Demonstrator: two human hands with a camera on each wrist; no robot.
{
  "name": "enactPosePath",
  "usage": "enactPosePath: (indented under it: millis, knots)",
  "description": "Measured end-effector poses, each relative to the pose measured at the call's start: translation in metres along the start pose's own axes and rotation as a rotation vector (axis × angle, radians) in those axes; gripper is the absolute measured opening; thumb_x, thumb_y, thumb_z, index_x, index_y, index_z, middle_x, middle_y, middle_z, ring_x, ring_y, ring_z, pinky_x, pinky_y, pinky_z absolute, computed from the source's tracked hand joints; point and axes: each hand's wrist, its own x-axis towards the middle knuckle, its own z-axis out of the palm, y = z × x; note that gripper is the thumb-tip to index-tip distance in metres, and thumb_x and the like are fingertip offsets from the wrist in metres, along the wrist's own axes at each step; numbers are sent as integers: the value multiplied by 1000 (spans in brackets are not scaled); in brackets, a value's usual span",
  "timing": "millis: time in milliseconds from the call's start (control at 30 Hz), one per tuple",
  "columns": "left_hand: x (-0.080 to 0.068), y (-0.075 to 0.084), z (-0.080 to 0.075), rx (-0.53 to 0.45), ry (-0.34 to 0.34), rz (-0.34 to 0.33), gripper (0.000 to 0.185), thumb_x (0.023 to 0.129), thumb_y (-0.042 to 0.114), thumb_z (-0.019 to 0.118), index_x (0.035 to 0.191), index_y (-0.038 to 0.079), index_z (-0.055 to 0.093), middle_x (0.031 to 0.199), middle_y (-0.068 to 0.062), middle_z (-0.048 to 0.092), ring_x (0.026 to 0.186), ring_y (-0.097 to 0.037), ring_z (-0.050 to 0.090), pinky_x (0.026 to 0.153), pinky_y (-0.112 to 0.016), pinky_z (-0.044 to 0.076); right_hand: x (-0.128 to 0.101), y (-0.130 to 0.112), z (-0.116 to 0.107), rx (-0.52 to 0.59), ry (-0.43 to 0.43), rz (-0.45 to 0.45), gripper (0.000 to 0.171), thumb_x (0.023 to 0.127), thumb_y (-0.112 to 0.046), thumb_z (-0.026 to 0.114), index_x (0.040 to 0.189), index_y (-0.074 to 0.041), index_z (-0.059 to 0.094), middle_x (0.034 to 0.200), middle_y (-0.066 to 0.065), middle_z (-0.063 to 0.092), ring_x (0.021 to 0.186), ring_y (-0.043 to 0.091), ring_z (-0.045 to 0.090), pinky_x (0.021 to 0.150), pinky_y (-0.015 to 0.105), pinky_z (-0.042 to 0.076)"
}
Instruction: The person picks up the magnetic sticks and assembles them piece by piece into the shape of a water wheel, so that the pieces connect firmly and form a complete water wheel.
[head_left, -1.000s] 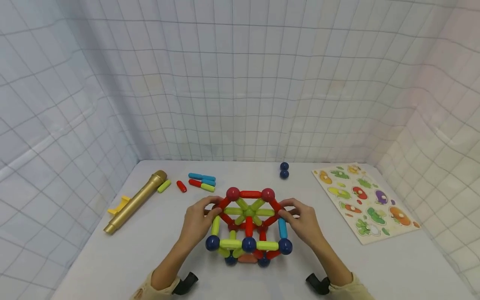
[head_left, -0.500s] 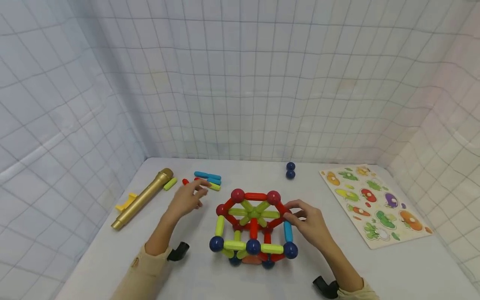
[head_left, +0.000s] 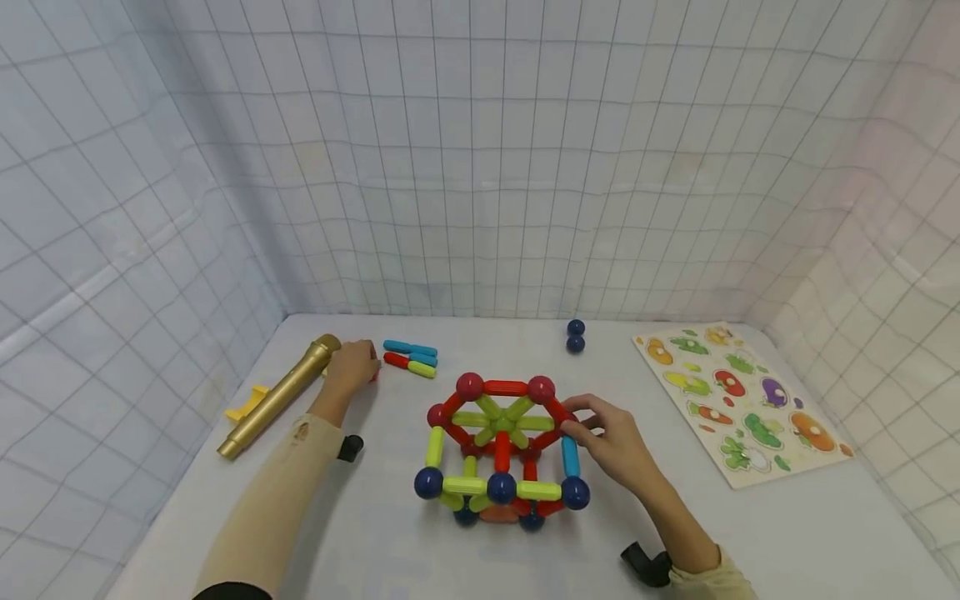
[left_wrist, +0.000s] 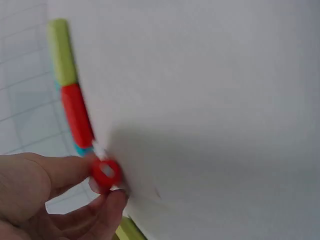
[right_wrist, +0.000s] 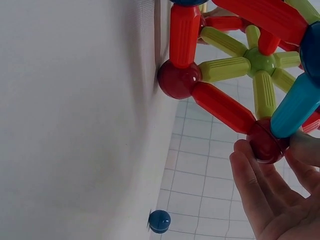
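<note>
Gone from the rod-and-ball frame (head_left: pixel 498 446): left hand (head_left: pixel 351 365), now pinching a red stick (left_wrist: pixel 105 172) at its fingertips. Right hand (head_left: pixel 611 446) fingertips curled on the frame's red ball (right_wrist: pixel 265 145).

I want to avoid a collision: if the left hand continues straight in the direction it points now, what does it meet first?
Probably the gold microphone's head, just beyond the left hand, which pinches a short red stick; depth is unclear.

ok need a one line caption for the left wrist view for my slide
Left hand pinching a short red rod by its end, beside a joined red-and-green rod pair on the white table.
</note>
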Motion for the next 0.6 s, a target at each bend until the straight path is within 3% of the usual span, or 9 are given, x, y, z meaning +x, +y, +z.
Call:
enactPosePath:
  millis: [100,167,300,367,467,600]
  knots:
    - [-10,6,-4,-64,46,32,30,92,9,56,118,-5,57,92,-21,66,83,-32,58,80,-50,49,1,0,-2,-2,-7,-6,28,92,-19,67,120,-14,63,116,10,68,88,17,71,72,25,58]
    - [-26,14,-13,-154,72,56,38,92,12,57,126,-5,55,100,-25,67,89,-35,59,82,-51,50,1,-2,-2,-2,-7,-4,28,92,-20,67,120,-14,63,116,10,68,87,16,71,72,25,58]
    - [-81,34,-37,-409,107,132,42,94,31,63,126,4,62,115,-20,68,103,-34,63,83,-47,53,2,-3,-2,-2,-9,-7,28,92,-20,66,120,-14,63,117,11,68,86,15,70,71,25,58]
    - [-115,45,-47,-509,121,182,41,90,40,68,119,11,67,111,-13,71,102,-29,65,84,-43,54,2,-3,-1,-1,-14,-4,28,92,-20,66,119,-14,63,117,10,68,86,15,70,71,25,58]
    - [-156,65,-53,-537,143,304,32,84,40,75,107,18,71,98,1,74,93,-18,67,83,-38,55,2,-3,0,4,-18,4,28,92,-19,66,120,-15,62,117,10,68,86,15,71,71,25,58]
    - [-188,95,-47,-468,143,463,22,80,32,79,98,22,72,89,13,72,86,-6,63,78,-27,53,1,-2,-1,7,-20,23,28,92,-18,67,119,-16,62,117,8,68,86,14,71,72,25,58]
